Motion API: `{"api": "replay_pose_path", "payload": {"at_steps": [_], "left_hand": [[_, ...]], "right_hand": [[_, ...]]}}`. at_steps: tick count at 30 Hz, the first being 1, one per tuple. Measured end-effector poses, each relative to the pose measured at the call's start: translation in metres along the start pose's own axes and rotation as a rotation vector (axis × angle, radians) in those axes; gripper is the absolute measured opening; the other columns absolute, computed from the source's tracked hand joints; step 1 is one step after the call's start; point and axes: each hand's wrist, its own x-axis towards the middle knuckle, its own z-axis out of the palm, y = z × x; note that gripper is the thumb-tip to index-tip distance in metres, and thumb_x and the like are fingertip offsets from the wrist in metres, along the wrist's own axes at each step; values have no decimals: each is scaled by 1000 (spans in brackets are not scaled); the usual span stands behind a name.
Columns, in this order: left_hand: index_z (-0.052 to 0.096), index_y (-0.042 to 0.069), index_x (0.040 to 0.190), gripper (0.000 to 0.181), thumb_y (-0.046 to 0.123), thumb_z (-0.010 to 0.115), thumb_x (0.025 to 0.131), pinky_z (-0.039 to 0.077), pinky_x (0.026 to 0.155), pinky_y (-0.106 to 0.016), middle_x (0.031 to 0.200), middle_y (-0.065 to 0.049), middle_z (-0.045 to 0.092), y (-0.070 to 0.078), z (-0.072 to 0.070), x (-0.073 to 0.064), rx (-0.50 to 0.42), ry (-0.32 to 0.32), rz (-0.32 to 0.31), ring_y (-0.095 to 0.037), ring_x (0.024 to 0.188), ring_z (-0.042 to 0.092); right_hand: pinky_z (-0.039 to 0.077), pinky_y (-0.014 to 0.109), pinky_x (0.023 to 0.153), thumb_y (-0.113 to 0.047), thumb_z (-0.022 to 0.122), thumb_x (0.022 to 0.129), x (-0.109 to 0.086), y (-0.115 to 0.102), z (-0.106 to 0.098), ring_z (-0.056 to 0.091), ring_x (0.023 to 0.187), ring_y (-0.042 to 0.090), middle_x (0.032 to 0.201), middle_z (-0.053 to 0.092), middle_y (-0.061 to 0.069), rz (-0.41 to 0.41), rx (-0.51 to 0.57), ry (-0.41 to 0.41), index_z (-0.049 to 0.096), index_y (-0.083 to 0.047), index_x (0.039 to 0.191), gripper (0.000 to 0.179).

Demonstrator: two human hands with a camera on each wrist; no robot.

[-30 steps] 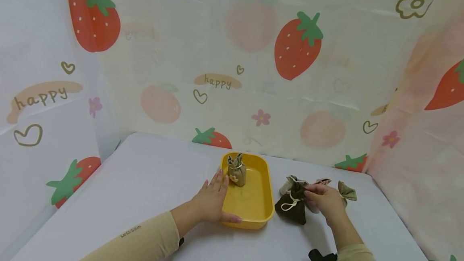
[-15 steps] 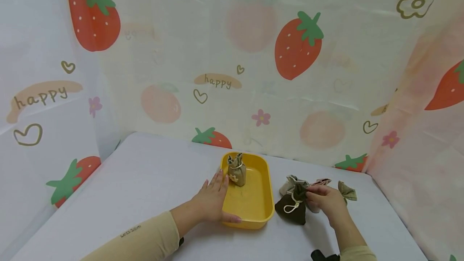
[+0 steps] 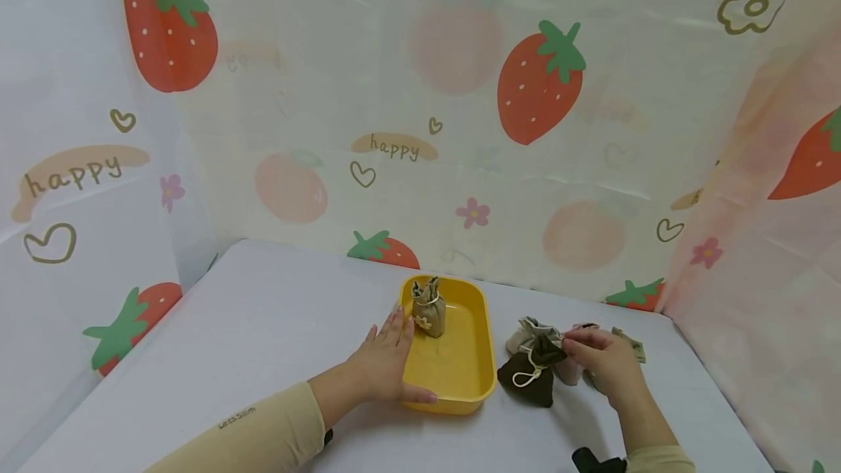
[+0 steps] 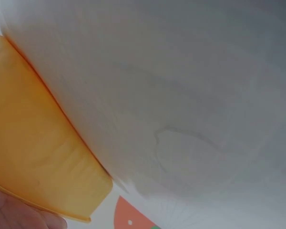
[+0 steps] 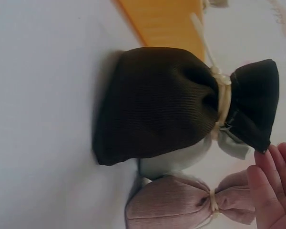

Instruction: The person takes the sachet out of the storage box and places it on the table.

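A yellow tray (image 3: pixel 458 394) stands on the white table, with a tan drawstring pouch (image 3: pixel 430 316) upright inside. My left hand (image 3: pixel 381 363) rests against the tray's left side, fingers extended and thumb along the near edge. To the tray's right stands a dark brown drawstring pouch (image 3: pixel 528 379), tied with a cream cord. The fingertips of my right hand (image 3: pixel 601 360) are right at the top corner of this pouch; in the right wrist view the fingers (image 5: pixel 264 193) look loosely extended, not closed round the cloth.
Behind the dark pouch are a light grey pouch (image 3: pixel 519 339) and a pink pouch (image 5: pixel 174 205). An olive-green pouch (image 3: pixel 634 345) lies farther right, partly hidden by my right hand. A strawberry-print curtain (image 3: pixel 394 79) surrounds the table.
My right hand has moved a little to the right, away from the dark pouch's neck, and now covers more of the olive-green pouch. The left hand and tray have stayed put.
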Motion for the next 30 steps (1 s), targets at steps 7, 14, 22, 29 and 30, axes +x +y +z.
{"api": "replay_pose_path", "payload": {"at_steps": [7, 14, 22, 29, 30], "left_hand": [[8, 3, 147, 130, 90, 39, 56, 13, 108, -51, 152, -19, -3, 0, 1, 1, 3, 6, 3, -31, 139, 1], [8, 3, 147, 131, 91, 38, 55, 12, 108, -52, 152, -19, -3, -1, 3, 2, 4, 15, 6, -31, 139, 1], [8, 2, 146, 131, 91, 39, 55, 13, 108, -52, 152, -18, -3, -2, 3, 2, 0, 10, 5, -31, 139, 1], [9, 2, 146, 131, 91, 38, 55, 13, 107, -53, 151, -20, -2, -2, 2, 2, -9, 12, 14, -32, 139, 2], [9, 2, 146, 131, 91, 38, 55, 13, 107, -53, 151, -20, -2, -2, 2, 2, -10, 13, 15, -32, 139, 2]], "right_hand": [[50, 23, 72, -21, 68, 83, -1, -5, -3, 62, 79, 4, 88, 67, -4, 9, 90, -21, 59, 8, 111, 41], [48, 25, 73, -31, 69, 82, -2, -21, -4, 59, 81, 5, 91, 69, -2, -13, -29, -3, 63, 1, 111, 44], [46, 26, 75, -35, 70, 81, 3, -39, 3, 58, 84, 8, 93, 69, 0, -63, -60, -25, 65, -2, 109, 44], [45, 32, 81, -42, 68, 80, 12, -56, 14, 57, 95, 15, 101, 68, 1, -92, -97, -35, 66, -7, 109, 45], [45, 33, 84, -41, 69, 80, 13, -58, 17, 57, 98, 16, 102, 68, 1, -100, -96, -40, 66, -8, 109, 44]]}}
